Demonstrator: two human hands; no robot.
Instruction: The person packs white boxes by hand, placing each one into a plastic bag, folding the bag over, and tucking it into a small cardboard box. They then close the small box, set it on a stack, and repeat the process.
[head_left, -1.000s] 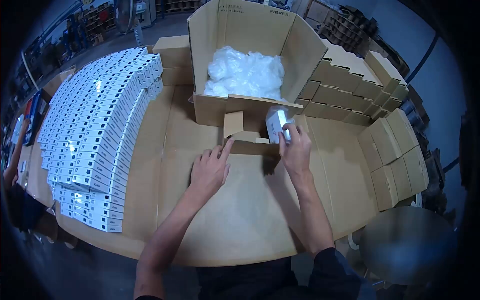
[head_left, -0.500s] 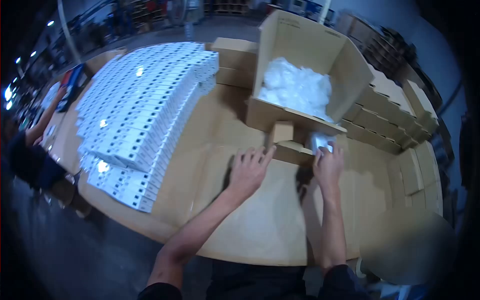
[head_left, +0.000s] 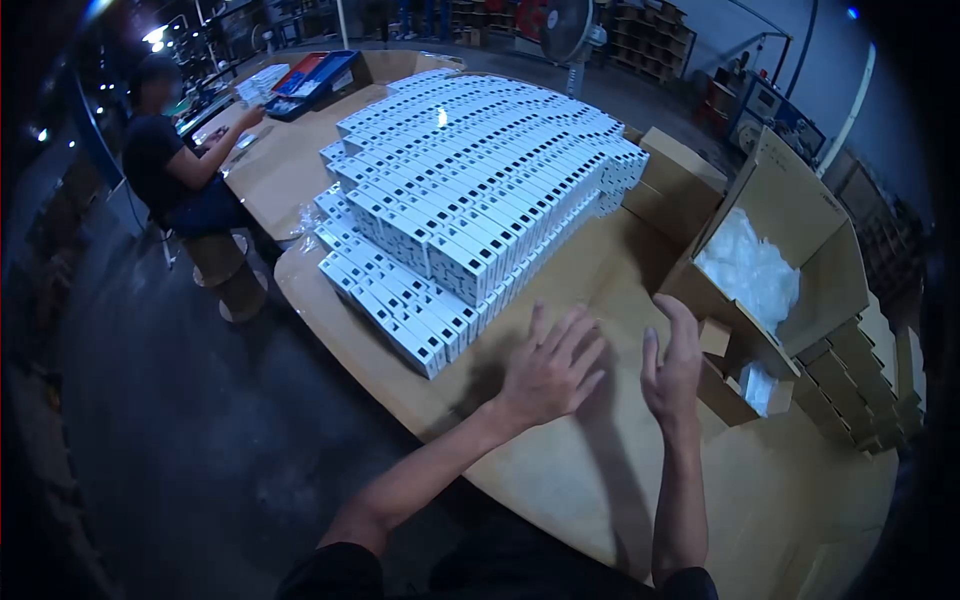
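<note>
My left hand (head_left: 548, 372) hovers over the brown tabletop with its fingers spread and nothing in it. It is nearest to the front corner of a large stack of slim white boxes (head_left: 470, 190) with dark square marks. To its right, my right hand (head_left: 673, 368) is raised, thumb and fingers apart, also holding nothing. Just beyond that hand stands a small open cardboard box (head_left: 727, 395) with a white plastic-wrapped item (head_left: 758, 387) inside. Behind it, a bigger open carton (head_left: 800, 215) contains a heap of clear plastic bags (head_left: 748, 270).
Stacked flat brown cartons (head_left: 850, 385) line the table's right side, and another brown carton (head_left: 672, 185) sits behind the white stack. At far left a seated person (head_left: 175, 150) reaches toward a blue tray (head_left: 315, 85). A fan (head_left: 567, 30) stands at the back.
My view has swung left toward the white stack. My right hand has come away from the white item in the small box and opened. My left hand has moved toward the white boxes.
</note>
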